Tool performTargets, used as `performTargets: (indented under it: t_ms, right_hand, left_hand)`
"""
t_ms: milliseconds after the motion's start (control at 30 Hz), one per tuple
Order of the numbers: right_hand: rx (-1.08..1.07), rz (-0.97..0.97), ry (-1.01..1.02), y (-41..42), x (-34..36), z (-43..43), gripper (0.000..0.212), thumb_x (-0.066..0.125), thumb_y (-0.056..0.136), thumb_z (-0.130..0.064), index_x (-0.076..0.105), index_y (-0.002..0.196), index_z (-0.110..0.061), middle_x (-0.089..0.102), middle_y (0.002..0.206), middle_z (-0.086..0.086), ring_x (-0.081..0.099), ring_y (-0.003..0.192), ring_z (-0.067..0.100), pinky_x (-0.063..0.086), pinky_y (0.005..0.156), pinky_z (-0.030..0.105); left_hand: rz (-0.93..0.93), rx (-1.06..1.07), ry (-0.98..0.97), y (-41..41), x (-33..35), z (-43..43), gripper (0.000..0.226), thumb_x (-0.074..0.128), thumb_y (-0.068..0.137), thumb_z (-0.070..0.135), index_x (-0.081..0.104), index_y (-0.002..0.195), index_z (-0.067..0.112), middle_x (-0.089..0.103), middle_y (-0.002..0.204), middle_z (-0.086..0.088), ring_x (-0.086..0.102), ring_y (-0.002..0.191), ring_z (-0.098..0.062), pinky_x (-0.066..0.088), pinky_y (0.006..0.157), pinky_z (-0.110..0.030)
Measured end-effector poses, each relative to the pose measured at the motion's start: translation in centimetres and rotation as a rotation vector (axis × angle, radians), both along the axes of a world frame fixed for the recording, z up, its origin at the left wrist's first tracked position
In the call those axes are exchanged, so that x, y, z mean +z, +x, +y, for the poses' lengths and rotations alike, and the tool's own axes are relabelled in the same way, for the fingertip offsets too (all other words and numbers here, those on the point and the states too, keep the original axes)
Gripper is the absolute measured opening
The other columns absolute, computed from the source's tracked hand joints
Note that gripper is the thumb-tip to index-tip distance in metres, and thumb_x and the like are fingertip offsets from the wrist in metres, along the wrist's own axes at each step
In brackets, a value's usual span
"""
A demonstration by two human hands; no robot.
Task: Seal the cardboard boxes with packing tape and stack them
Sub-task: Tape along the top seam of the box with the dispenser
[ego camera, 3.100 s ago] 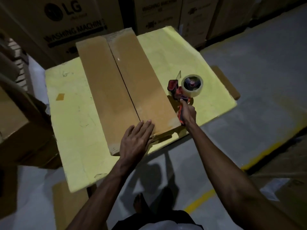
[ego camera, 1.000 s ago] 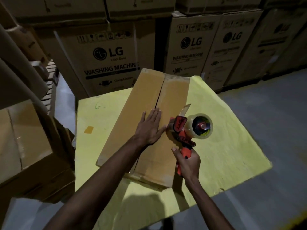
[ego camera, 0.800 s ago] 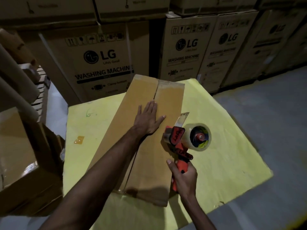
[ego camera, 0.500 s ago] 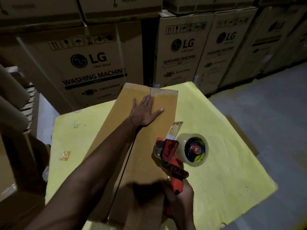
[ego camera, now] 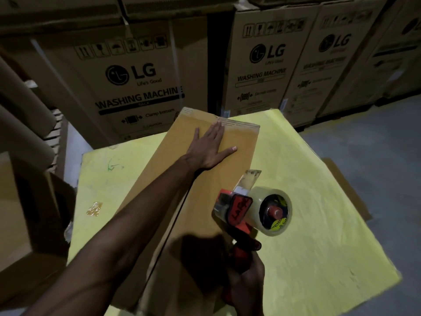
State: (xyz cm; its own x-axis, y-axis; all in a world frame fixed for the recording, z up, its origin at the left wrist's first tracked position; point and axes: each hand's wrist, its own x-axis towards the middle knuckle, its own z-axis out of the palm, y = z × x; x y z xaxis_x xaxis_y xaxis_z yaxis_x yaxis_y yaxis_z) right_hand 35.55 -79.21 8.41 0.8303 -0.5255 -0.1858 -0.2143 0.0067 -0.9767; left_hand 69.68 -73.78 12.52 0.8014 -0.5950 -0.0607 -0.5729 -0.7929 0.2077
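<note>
A long flat cardboard box (ego camera: 200, 185) lies on the yellow bench (ego camera: 319, 224). The left hand (ego camera: 209, 149) presses flat on the box's far end, fingers straight and spread. The right hand (ego camera: 247, 279) grips the red handle of a tape gun (ego camera: 248, 210), held over the box's near right edge.

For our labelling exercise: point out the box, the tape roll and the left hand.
box (ego camera: 209, 179), head view, right top flap.
tape roll (ego camera: 260, 196), head view, clear outer winding.
left hand (ego camera: 207, 151), head view, back of the hand.
</note>
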Motion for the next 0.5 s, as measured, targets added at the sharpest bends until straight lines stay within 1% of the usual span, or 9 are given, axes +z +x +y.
performTargets:
  t_ms: [67,200,233,300,333,367,400,433,500]
  right_hand:
    - [0.004,-0.011,0.019,0.3,0.3,0.1,0.034,0.093,0.071,-0.023,0.071,0.096,-0.02,0.075,0.08,-0.004,0.069,0.07,0.009,0.053,0.063,0.022]
    - [0.018,-0.007,0.079,0.9,0.7,0.6,0.031,0.093,0.074,-0.019,0.071,0.095,-0.02,0.074,0.079,-0.007,0.067,0.071,0.008,0.052,0.064,0.02]
    - [0.017,0.014,0.08,0.8,0.7,0.6,0.029,0.092,0.075,-0.019,0.07,0.094,-0.02,0.073,0.077,-0.007,0.066,0.07,0.009,0.051,0.066,0.023]
    - [-0.007,0.031,0.096,0.7,1.0,0.8,0.037,0.092,0.07,-0.038,0.069,0.092,-0.02,0.069,0.073,-0.003,0.064,0.069,0.017,0.052,0.067,0.033]
    - [-0.024,0.048,0.099,0.7,1.2,0.8,0.043,0.091,0.067,-0.045,0.068,0.094,-0.02,0.068,0.074,-0.002,0.064,0.07,0.021,0.052,0.067,0.035]
    - [-0.045,0.07,0.096,0.7,1.5,0.7,0.042,0.091,0.069,-0.043,0.068,0.096,-0.021,0.069,0.078,0.0,0.064,0.072,0.023,0.052,0.067,0.035]
    - [-0.06,0.082,0.098,0.7,1.7,0.6,0.038,0.091,0.073,-0.037,0.068,0.099,-0.021,0.07,0.08,0.003,0.065,0.072,0.025,0.053,0.067,0.034]
    - [-0.071,0.094,0.098,0.8,2.0,0.4,0.034,0.09,0.077,-0.031,0.067,0.099,-0.02,0.07,0.078,0.006,0.065,0.069,0.027,0.053,0.065,0.034]
    - [-0.036,0.097,0.058,0.5,2.3,0.0,0.027,0.087,0.081,-0.027,0.067,0.097,-0.017,0.068,0.07,0.01,0.063,0.058,0.028,0.053,0.057,0.038]
  left_hand:
    - [0.007,-0.02,-0.003,-2.1,0.0,1.4,0.097,0.015,0.097,0.081,-0.002,0.166,0.014,-0.007,0.174,-0.002,-0.004,0.16,-0.014,-0.009,0.126,-0.058]
    - [0.012,-0.057,0.013,-8.1,0.0,6.1,0.093,0.012,0.099,0.078,-0.006,0.166,0.016,-0.011,0.173,0.001,-0.008,0.159,-0.011,-0.011,0.126,-0.056]
    - [0.008,-0.069,0.035,-9.8,0.0,7.4,0.093,0.009,0.098,0.078,-0.008,0.166,0.017,-0.013,0.173,0.001,-0.011,0.158,-0.01,-0.01,0.126,-0.056]
    - [0.012,-0.081,0.064,-13.3,0.0,9.9,0.093,0.005,0.096,0.08,-0.012,0.165,0.019,-0.017,0.172,0.004,-0.017,0.157,-0.009,-0.01,0.126,-0.056]
    - [0.023,-0.077,0.066,-15.0,0.1,10.9,0.093,0.006,0.097,0.08,-0.013,0.165,0.02,-0.019,0.171,0.005,-0.019,0.156,-0.008,-0.012,0.126,-0.055]
    - [0.034,-0.07,0.063,-16.8,0.1,11.9,0.092,0.007,0.098,0.08,-0.015,0.164,0.021,-0.02,0.171,0.006,-0.021,0.156,-0.007,-0.014,0.126,-0.053]
    - [0.043,-0.069,0.057,-18.6,0.1,12.8,0.091,0.009,0.099,0.08,-0.017,0.164,0.022,-0.022,0.17,0.008,-0.023,0.155,-0.006,-0.016,0.126,-0.052]
    - [0.049,-0.075,0.052,-20.3,0.1,13.6,0.089,0.01,0.1,0.079,-0.018,0.163,0.023,-0.022,0.17,0.008,-0.025,0.154,-0.005,-0.016,0.125,-0.052]
    - [0.046,-0.098,0.052,-23.5,0.2,15.1,0.086,0.011,0.101,0.077,-0.017,0.163,0.023,-0.023,0.17,0.008,-0.026,0.154,-0.005,-0.017,0.125,-0.052]
